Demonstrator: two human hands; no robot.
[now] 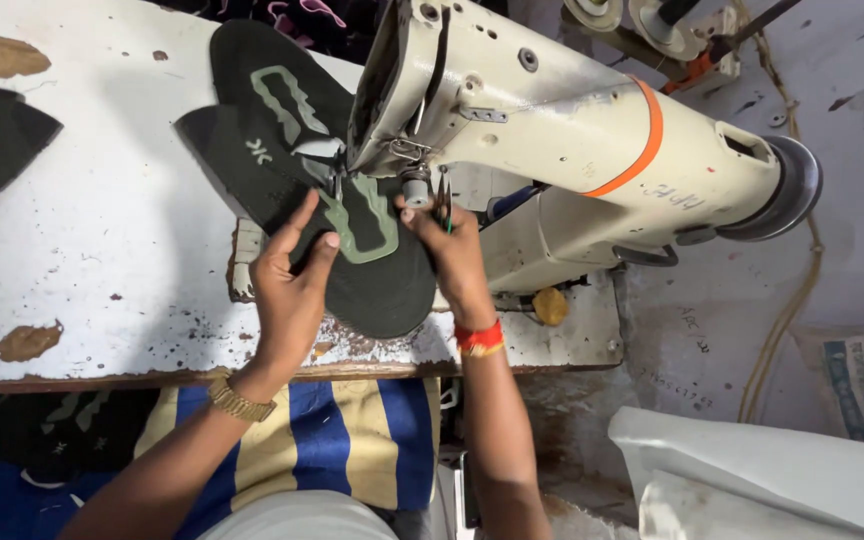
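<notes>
Both hands press flat: left hand (292, 275) and right hand (452, 250) flank the needle of the sewing machine (552, 130), pinning the dark shoe piece (372, 280) steady beneath it.

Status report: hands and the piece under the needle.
Left hand flat on black shoe piece. Right hand at its edge beside the sewing machine, pinching a small green-tipped tool. Nothing blocking.
</notes>
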